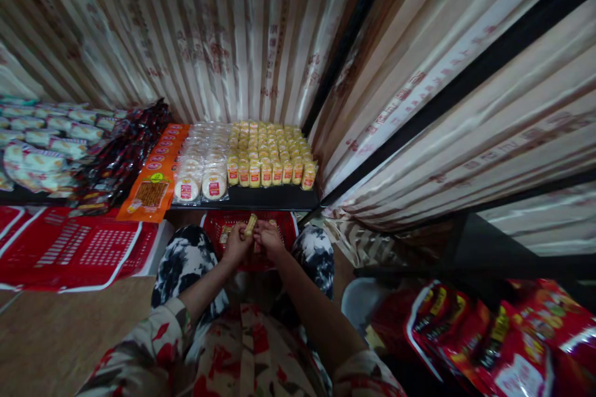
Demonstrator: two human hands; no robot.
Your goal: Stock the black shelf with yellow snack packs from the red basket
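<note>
Over a red basket (291,223) between my knees, both hands are close together. My left hand (236,243) is closed on a small yellow snack packet (251,224), which sticks up from its fingertips. Just beside it, my right hand (269,239) has its fingers bent inward near the packet's lower end. Whether it grips the packet or something else is too small to make out. A few more small yellowish packets lie in the basket, partly hidden by my hands. On the black shelf ahead stand rows of similar yellow packets (266,172).
Beside the yellow rows are round white crackers in clear wrap (214,187), an orange snack bag (149,181), dark packets (123,152) and white packets (37,161). Red baskets (100,248) stand at left, red snack bags (516,347) at right. A striped curtain (209,31) hangs behind.
</note>
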